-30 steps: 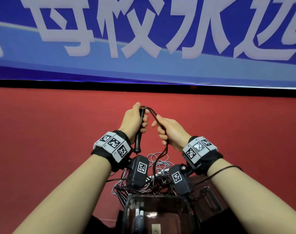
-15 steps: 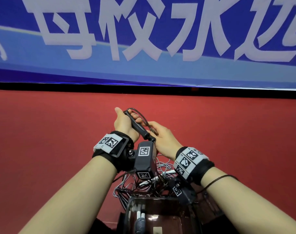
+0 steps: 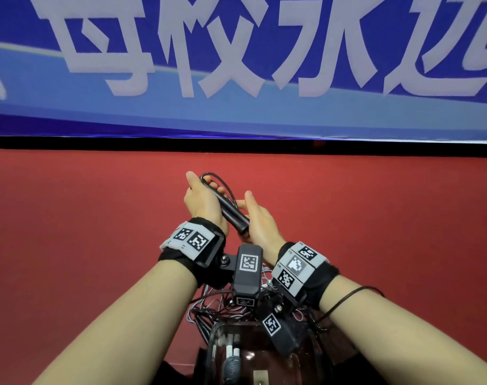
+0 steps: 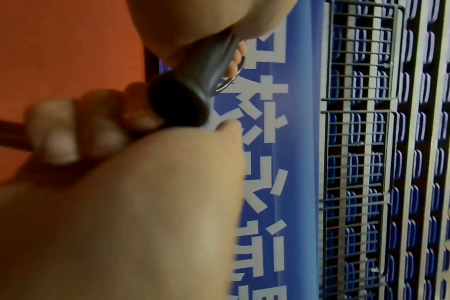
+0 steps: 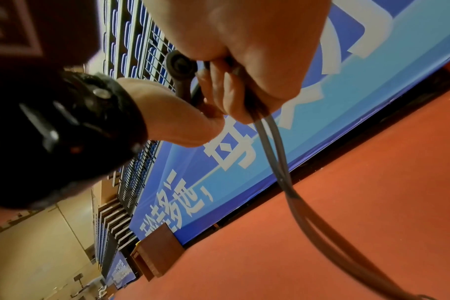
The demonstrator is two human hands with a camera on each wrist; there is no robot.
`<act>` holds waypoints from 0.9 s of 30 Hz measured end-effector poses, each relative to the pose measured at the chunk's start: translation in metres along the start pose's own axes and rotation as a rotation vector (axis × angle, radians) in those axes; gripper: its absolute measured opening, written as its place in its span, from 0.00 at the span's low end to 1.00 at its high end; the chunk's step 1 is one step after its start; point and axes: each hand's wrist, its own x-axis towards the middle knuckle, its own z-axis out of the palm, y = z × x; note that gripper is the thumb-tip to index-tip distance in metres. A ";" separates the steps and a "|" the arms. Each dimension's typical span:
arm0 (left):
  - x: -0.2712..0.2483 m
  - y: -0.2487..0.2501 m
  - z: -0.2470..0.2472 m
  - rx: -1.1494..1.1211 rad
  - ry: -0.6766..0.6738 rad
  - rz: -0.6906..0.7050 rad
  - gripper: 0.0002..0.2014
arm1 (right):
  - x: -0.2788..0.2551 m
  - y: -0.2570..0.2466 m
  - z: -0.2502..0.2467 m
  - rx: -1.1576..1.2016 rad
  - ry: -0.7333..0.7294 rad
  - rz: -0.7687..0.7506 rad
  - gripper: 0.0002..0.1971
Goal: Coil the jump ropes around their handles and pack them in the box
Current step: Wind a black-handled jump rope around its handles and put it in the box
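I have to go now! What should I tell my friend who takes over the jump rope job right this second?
Left hand: grips the black handle, held tilted above the red floor.
Right hand: pinches two strands of the dark cord beside the handle.
Clear box: below the wrists, some handles already inside.
Done: coiling begun.
Left: finish this coil, pack it, then the loose ropes near the box.

Red floor [image 3: 70, 245] fills the lower frame; a blue banner [image 3: 236, 112] with large white characters spans the top. Blue tiered seats [image 4: 373, 162] behind railings rise at right in the left-wrist view.
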 end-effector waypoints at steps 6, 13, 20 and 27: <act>0.003 0.001 -0.004 0.144 0.022 0.150 0.21 | -0.009 -0.011 0.001 0.026 -0.141 -0.022 0.20; -0.003 0.002 -0.004 0.119 0.041 0.160 0.26 | -0.010 -0.006 0.004 0.035 -0.187 -0.040 0.25; -0.008 0.001 -0.007 0.148 0.016 0.164 0.26 | -0.014 -0.011 0.006 0.051 -0.215 -0.025 0.21; -0.009 0.002 -0.008 0.141 0.031 0.134 0.25 | -0.012 -0.010 0.005 0.001 -0.237 -0.045 0.12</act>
